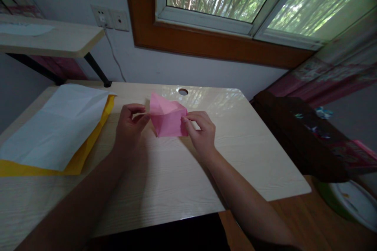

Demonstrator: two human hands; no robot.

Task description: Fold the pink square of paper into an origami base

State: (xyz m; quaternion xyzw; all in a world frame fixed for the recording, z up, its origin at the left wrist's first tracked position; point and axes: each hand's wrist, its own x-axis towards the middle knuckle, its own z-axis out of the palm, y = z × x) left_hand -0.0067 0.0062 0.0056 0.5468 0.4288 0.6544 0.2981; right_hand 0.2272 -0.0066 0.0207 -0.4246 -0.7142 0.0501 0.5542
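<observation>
A piece of folded pink paper (172, 123) is held just above the table, between my two hands. Its upper left part rises to a point, and creases cross its face. My right hand (201, 129) pinches the right edge, thumb on the near face and fingers behind. At the left edge, my left hand (129, 123) has its thumb and index finger closed on the paper, with the tips partly hidden there. Both forearms reach in from the bottom of the view.
White paper (59, 125) lies over a yellow sheet (85, 151) on the left of the pale wooden table (235, 157). A raised shelf (73, 43) stands at the back left. Near the back edge is a round cable hole (183, 91). Dark furniture (300, 137) is on the right.
</observation>
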